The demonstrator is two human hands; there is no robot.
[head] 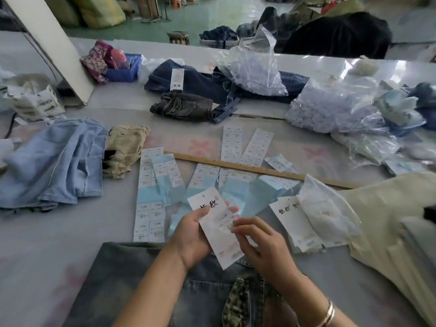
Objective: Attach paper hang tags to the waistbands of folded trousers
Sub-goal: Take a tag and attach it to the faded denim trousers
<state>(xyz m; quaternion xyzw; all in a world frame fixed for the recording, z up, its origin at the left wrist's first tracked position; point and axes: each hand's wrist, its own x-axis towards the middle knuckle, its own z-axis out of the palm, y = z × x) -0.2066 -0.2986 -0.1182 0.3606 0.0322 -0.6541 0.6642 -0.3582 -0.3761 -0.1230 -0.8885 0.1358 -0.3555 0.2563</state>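
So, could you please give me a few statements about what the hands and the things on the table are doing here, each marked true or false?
1. The left hand holds a white hang tag. True.
2. The right hand rests flat on the table. False: its fingers touch the sticker on the tag.
3. A wooden ruler lies beyond the sticker sheets. True.
4. The faded jeans nearest the person already carry a tag. False: none shows on them.
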